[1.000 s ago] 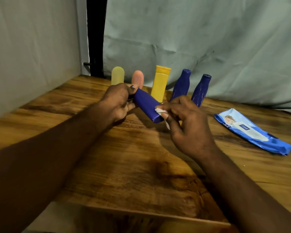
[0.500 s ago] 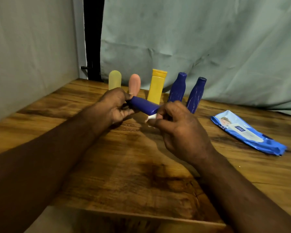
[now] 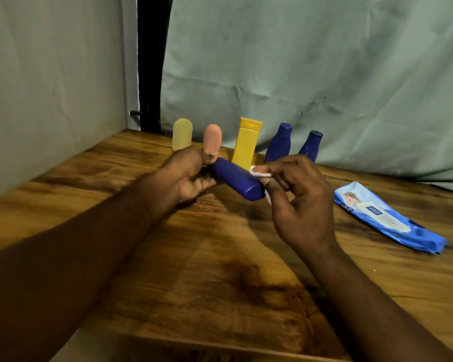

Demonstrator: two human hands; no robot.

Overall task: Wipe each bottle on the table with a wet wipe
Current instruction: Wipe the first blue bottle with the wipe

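The left grip (image 3: 187,176) is holding the blue bottle (image 3: 236,180), ideally turning it slowly, while the right grip (image 3: 300,197) is pinching the wet wipe (image 3: 258,174) against its base.

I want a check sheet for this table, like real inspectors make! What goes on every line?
Surface: wooden table, brown with darker stains.
Job's things: held blue bottle, tilted and off the table; white wet wipe against it near its flat end. At the back stand a pale yellow bottle, pink bottle, yellow bottle and two blue bottles.
Clutter: blue wipes pack lying flat on the right.
Hands: left hand grips the held bottle's far end; right hand pinches the wipe in its fingers.
Cables: nothing seen.
Surroundings: grey-green cloth behind, plain wall on the left.
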